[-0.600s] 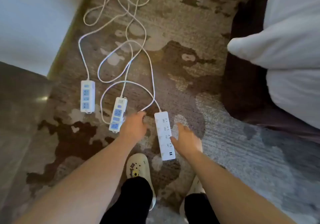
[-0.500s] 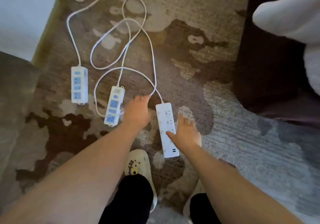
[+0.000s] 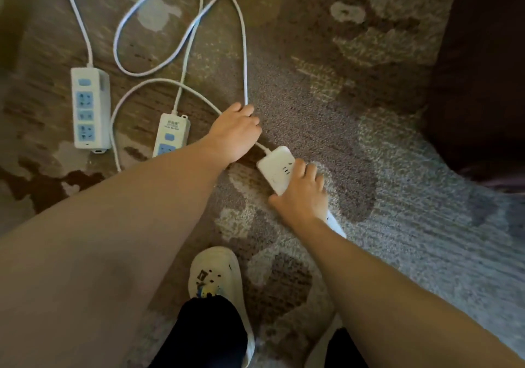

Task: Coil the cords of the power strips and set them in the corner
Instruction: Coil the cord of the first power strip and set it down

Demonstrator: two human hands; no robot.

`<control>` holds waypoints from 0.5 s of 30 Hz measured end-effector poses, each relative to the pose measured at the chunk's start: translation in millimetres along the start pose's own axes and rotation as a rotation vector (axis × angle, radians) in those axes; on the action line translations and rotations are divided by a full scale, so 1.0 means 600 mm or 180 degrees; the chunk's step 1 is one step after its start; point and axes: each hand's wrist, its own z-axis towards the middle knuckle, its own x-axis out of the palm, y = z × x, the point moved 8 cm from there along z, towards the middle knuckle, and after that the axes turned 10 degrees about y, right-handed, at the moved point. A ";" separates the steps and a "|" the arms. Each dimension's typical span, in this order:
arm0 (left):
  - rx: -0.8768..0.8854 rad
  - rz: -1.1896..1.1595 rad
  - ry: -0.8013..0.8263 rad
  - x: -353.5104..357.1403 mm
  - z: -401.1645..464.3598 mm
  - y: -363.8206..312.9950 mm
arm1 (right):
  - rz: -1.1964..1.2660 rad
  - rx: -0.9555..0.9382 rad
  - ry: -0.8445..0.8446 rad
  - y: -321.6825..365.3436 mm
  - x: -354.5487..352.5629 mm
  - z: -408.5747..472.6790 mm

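Nearest the person, a pale shoe is planted on the patterned carpet, and both bare arms reach down past it. A moment ago the right hand hovered just beside the white power strip with its fingers spread; now it has come down on top of the strip, fingers curled over the far edge and thumb against the near one, so it grasps the strip's body. The left hand has shifted too: earlier it was short of the cord, and now its fingers are closed around that cord right where it runs out of the white strip. I'd say this is the start of coiling the first strip, one hand steadying the body while the other gathers the lead.

Just left of the left hand lies a second strip with blue sockets, partly hidden by the forearm. Further left sits a third strip, flat and untouched. Beyond them, the three cords loop and cross loosely over the carpet toward the top of the view, so none is coiled yet, and nothing has gone to a corner.
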 end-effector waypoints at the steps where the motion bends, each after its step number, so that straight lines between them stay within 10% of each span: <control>1: 0.0079 -0.0095 -0.0005 -0.015 -0.014 0.002 | 0.0093 -0.0072 -0.0017 -0.007 -0.024 -0.007; 15: -0.0579 -0.3524 -0.1192 -0.525 -0.482 0.252 | 0.0554 -0.1314 -0.0820 0.150 -0.668 -0.362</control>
